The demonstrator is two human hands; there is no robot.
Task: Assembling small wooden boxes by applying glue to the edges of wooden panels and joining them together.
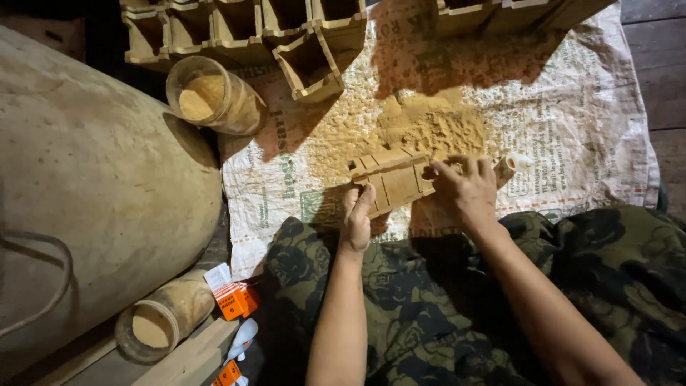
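Observation:
A small wooden box (pixel 394 179) made of thin slats lies tilted on a printed woven sack (pixel 572 121), just in front of my lap. My left hand (pixel 357 218) grips its near left edge, thumb up along the side. My right hand (pixel 466 187) rests on the box's right end, fingers bent over the wood. A small white glue bottle (pixel 514 163) pokes out just past my right fingers; whether that hand holds it I cannot tell. A heap of sawdust (pixel 418 125) lies on the sack right behind the box.
Several open wooden boxes (pixel 246 32) stand in a row at the back, one tilted (pixel 311 68). A jar of sawdust (pixel 211 96) lies at the left beside a big round vessel (pixel 93 179). Another dusty jar (pixel 164 318), orange packets (pixel 234 300) and a plank lie near left.

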